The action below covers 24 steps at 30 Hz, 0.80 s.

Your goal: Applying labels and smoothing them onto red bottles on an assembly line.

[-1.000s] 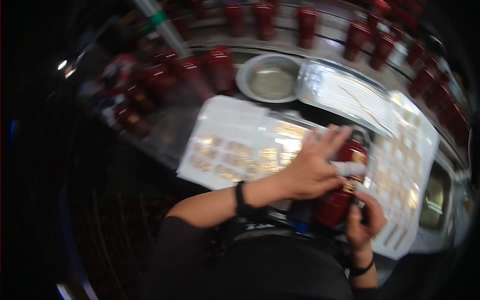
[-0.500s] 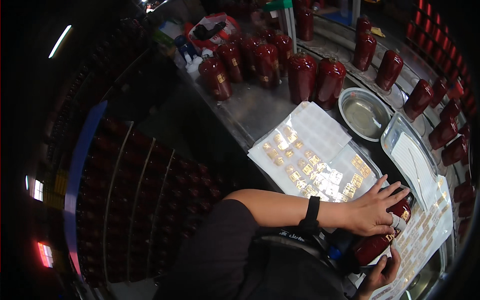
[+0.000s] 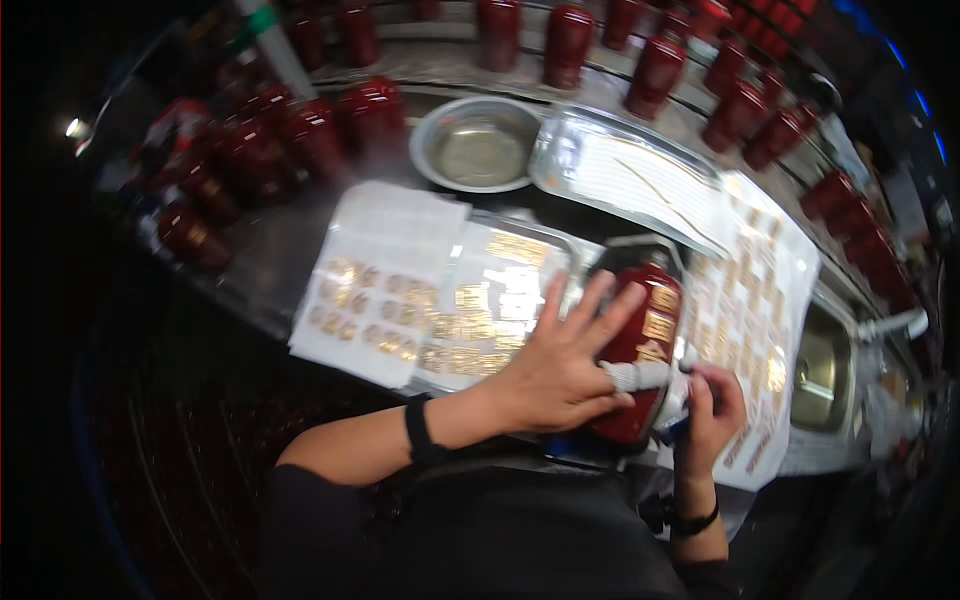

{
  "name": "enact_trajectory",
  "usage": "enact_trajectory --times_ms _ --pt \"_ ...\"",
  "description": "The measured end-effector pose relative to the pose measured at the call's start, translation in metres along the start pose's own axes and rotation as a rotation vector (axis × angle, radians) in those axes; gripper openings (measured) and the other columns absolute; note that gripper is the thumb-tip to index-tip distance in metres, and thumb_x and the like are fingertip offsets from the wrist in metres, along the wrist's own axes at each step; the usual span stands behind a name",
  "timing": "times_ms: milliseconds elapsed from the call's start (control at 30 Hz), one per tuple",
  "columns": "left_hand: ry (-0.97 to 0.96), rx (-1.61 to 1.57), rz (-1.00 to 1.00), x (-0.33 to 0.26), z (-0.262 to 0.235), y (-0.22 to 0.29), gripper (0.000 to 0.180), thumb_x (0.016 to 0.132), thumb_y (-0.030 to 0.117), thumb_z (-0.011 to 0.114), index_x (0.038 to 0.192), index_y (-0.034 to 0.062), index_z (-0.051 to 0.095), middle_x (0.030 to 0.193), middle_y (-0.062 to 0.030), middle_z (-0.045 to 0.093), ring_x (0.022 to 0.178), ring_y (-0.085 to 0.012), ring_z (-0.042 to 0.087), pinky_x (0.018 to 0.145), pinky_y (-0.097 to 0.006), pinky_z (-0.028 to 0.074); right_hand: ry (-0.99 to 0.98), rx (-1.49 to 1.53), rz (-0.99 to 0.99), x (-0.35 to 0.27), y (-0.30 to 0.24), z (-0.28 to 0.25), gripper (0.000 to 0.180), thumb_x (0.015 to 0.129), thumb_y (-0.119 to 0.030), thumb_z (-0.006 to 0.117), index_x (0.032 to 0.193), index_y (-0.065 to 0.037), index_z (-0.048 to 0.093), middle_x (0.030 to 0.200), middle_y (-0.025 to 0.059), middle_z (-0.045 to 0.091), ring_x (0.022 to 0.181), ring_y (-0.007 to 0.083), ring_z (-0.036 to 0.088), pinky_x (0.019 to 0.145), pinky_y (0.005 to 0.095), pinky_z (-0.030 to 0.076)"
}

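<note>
L hand [image 3: 570, 372], spread, is bracing gold-lettered red bottle [image 3: 634, 346] — best keeping it still; R hand [image 3: 716, 408] half-curled alongside, hold unclear.

1. The red bottle [image 3: 632, 345] is shiny.
2. It lies on its side, neck pointing away from the person.
3. Gold marks [image 3: 658, 325] run in a row along it.
4. A white sheet [image 3: 798, 268] is beside it.

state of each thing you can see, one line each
Left hand: spread, resting on red bottle
Right hand: partly curled, beside bottle
Red bottle: lying, gold characters upward
Basin: seems to hold liquid
Metal tray: holds something white, ribbed
Right sheet: flat, gold marks in rows
Bottle behind basin: upright
</note>
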State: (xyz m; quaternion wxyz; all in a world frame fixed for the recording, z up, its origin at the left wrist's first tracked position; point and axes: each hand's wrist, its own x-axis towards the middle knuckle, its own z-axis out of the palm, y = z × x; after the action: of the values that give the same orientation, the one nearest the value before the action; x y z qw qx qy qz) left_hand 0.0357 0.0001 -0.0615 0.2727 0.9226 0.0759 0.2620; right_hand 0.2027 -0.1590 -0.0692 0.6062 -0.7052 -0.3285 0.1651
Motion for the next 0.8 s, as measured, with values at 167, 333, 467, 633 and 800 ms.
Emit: enact_trajectory --times_ms 167,333,467,633,800 --pt "-0.038 0.124 -0.074 0.002 -0.006 0.003 0.034 0.088 0.044 0.054 0.118 0.0327 0.064 0.15 -0.0218 0.019 0.137 -0.0448 0.017 0.105 -0.063 0.0 0.019 0.637 0.339 0.027 -0.021 0.002 0.013 0.085 -0.004 0.058 0.097 0.0 0.058 0.086 0.0039 0.062 0.077 0.0085 0.058 0.071 0.0202 0.045" --pt "-0.009 0.136 -0.107 0.021 -0.008 -0.003 0.034 0.09 0.044 0.05 0.122 0.0356 0.06 0.15 -0.0224 0.019 0.136 -0.0453 0.02 0.106 -0.062 0.002 -0.043 0.363 0.154 0.012 -0.05 0.015 0.032 0.08 0.004 0.061 0.109 -0.001 0.048 0.093 0.0053 0.058 0.08 0.0075 0.058 0.073 0.0211 0.048" --pt "-0.001 0.174 -0.109 0.035 -0.01 -0.012 0.033 0.091 0.043 0.05 0.118 0.0282 0.064 0.149 -0.0214 0.022 0.136 -0.0443 0.022 0.106 -0.062 0.004 -0.074 0.273 0.111 0.012 -0.048 0.015 0.033 0.08 0.005 0.063 0.109 -0.001 0.048 0.094 0.005 0.057 0.084 0.0082 0.058 0.073 0.0215 0.048" --pt "0.006 0.095 -0.176 0.047 -0.006 -0.015 0.036 0.094 0.039 0.046 0.106 0.0138 0.068 0.149 -0.0204 0.024 0.137 -0.0414 0.022 0.107 -0.06 0.004 -0.09 0.028 -0.08 0.047 -0.039 0.025 0.03 0.078 0.002 0.064 0.106 -0.002 0.052 0.094 0.0033 0.057 0.084 0.0085 0.055 0.074 0.0223 0.046" --pt "0.11 -0.087 -0.368 0.034 -0.003 -0.022 0.042 0.095 0.035 0.045 0.114 0.0006 0.06 0.143 -0.0308 0.028 0.13 -0.0467 0.03 0.108 -0.053 0.015 0.041 -0.069 -0.369 0.071 -0.044 0.024 0.027 0.078 0.003 0.064 0.104 -0.003 0.057 0.094 0.0069 0.061 0.084 0.0146 0.059 0.079 0.0257 0.047"
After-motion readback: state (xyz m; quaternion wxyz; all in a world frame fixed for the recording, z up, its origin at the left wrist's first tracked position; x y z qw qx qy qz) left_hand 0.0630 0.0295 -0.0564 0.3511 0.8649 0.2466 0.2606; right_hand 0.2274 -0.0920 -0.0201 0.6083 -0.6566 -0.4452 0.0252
